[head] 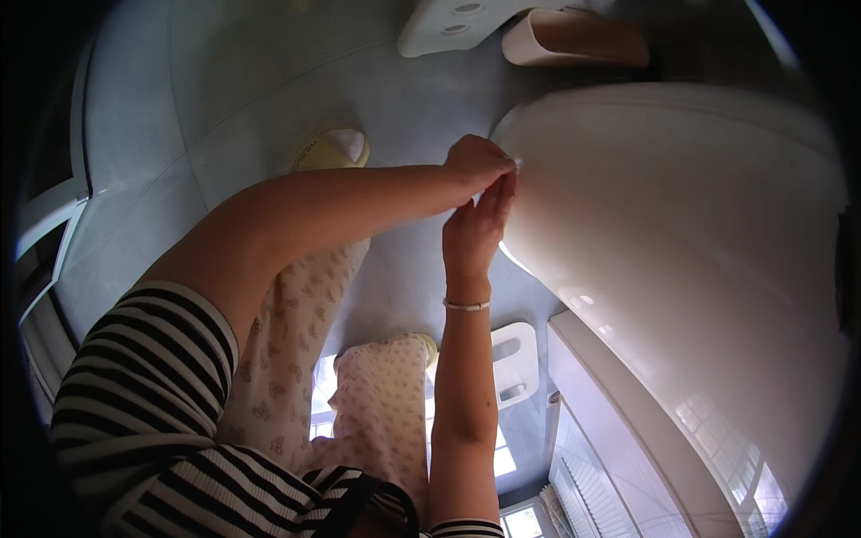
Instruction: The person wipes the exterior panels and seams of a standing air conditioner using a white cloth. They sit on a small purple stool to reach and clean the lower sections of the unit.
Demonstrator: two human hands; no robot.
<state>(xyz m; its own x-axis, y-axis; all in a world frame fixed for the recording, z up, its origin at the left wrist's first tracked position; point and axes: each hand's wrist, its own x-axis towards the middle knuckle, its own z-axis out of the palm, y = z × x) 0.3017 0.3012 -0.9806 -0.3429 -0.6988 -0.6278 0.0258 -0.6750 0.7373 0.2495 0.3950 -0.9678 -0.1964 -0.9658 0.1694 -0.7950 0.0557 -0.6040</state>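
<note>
My left hand [476,163] reaches in from the left, its fingers bent and their tips brought together. My right hand [476,232], with a thin light bracelet [467,306] at the wrist, comes up from below. Its fingers meet the fingertips of my left hand. A tiny pale spot shows at the fingertips; I cannot tell whether anything is held between them. Both hands are at the left edge of a large, glossy white rounded surface [659,202]; whether the fingertips touch it cannot be told.
Grey tiled floor [397,282] lies below. A white stool-like piece with oval holes [437,27] and an open beige bin [578,50] stand at the top. A white slotted plastic piece [523,363] is right of my right forearm, near a white cabinet [605,417]. A yellow slipper [329,149] shows upper left.
</note>
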